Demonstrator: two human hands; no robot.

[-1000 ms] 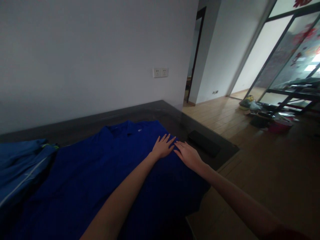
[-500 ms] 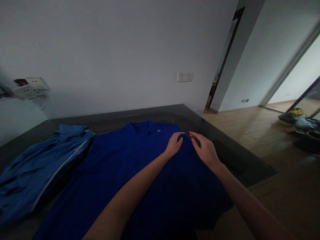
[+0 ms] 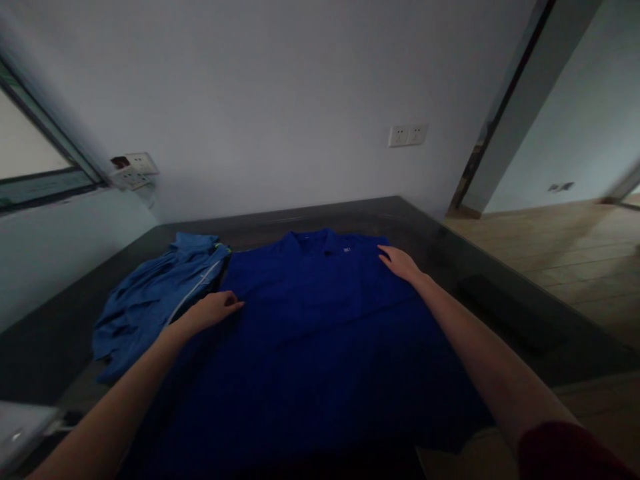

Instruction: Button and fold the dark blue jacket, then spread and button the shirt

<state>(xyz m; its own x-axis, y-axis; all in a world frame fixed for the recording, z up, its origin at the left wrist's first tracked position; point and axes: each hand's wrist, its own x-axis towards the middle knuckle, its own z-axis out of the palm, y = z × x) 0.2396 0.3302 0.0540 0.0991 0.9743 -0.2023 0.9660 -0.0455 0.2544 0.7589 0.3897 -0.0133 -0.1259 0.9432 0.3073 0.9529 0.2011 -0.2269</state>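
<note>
A dark blue collared shirt (image 3: 305, 313) is spread out on the dark tabletop, its collar toward the wall and small light lettering on the chest. My left hand (image 3: 216, 310) is over the shirt's left side, fingers loosely bent with a gap at the thumb and no cloth visibly gripped. Near the right shoulder, my right hand (image 3: 400, 262) rests at the sleeve edge with fingers apart and nothing held. Beside the shirt on the left lies a rumpled lighter blue garment (image 3: 155, 293) with a white stripe.
The dark table (image 3: 350, 217) meets a pale wall with a double socket (image 3: 408, 135). A black flat object (image 3: 507, 313) lies on the table at right. More sockets (image 3: 134, 171) are at the left corner, and a white object (image 3: 23, 433) is at lower left.
My left hand has moved from the right shoulder across to the shirt's left side. My right hand stays near the right shoulder. The view has turned left.
</note>
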